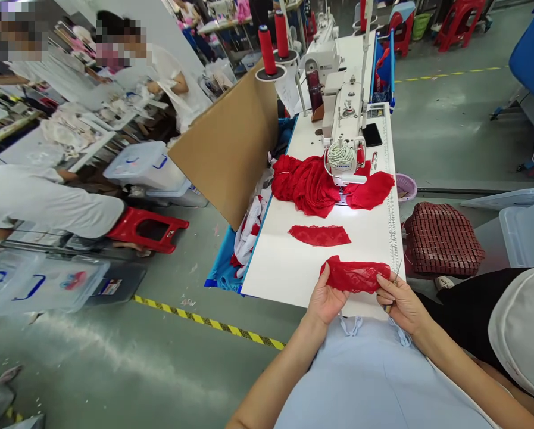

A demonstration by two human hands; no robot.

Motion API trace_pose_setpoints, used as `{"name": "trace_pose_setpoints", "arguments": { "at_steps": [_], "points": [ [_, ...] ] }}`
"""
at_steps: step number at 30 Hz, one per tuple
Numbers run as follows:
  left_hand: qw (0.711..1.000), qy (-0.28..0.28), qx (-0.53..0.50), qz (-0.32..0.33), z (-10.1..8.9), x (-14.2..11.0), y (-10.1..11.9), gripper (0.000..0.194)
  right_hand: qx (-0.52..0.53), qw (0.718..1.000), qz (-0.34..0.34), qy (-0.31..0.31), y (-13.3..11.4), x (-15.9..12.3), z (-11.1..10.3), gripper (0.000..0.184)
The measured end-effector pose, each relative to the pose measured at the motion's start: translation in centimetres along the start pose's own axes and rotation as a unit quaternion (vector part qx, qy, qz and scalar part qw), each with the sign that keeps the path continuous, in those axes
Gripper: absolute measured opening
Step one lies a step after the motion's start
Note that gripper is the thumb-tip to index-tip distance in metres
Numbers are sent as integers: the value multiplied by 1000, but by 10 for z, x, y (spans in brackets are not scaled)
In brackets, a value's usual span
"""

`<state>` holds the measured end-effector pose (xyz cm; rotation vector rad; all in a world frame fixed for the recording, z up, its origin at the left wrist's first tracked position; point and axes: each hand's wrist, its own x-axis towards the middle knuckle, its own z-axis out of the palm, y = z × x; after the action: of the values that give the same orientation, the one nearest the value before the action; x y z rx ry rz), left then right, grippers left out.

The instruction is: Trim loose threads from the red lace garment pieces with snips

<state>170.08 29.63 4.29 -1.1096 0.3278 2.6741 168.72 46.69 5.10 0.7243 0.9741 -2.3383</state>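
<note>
A red lace piece [358, 276] is stretched between my two hands above the near edge of the white sewing table [275, 262]. My left hand [328, 298] pinches its left end. Its right end is gripped by my right hand [400, 300], which also has a slim, pointed metal tool in it; its kind is hard to make out. Just beyond lies a second, flat curved strip of red lace [319, 236]. Farther back, a bunched heap of red lace [306, 185] rests left of the white sewing machine [344, 128], and more red fabric [371, 190] is under and right of its head.
Red thread cones [267, 50] stand behind the machine. A cardboard sheet [235, 137] rises along the table's left side, above a blue bin of fabric [224, 262]. A dark phone [372, 135] lies on the right. A person sits close at right; others work at left.
</note>
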Motion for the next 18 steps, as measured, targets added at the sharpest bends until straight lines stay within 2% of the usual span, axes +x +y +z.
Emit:
{"name": "trace_pose_setpoints", "arguments": {
  "at_steps": [4, 8, 12, 15, 17, 18],
  "points": [
    [999, 37, -23, 3, 7, -2, 1, 17, -35, 999, -8, 0, 1, -1, -3, 40],
    [998, 48, -33, 4, 13, -2, 2, 16, -50, 999, -21, 3, 1, 0, -3, 40],
    [999, 44, -10, 14, 6, 5, 3, 18, -47, 999, -20, 7, 0, 3, -1, 42],
    [999, -6, 38, 17, -5, 9, 4, 24, -44, 999, -31, 8, 6, 5, -3, 43],
    [989, -82, 119, 15, -8, 10, 5, 28, -47, 998, -34, 6, 13, 7, -7, 46],
    [972, -139, 187, 12, -7, 12, 6, 33, -43, 998, -42, 4, 17, 10, -9, 48]
  ]
}}
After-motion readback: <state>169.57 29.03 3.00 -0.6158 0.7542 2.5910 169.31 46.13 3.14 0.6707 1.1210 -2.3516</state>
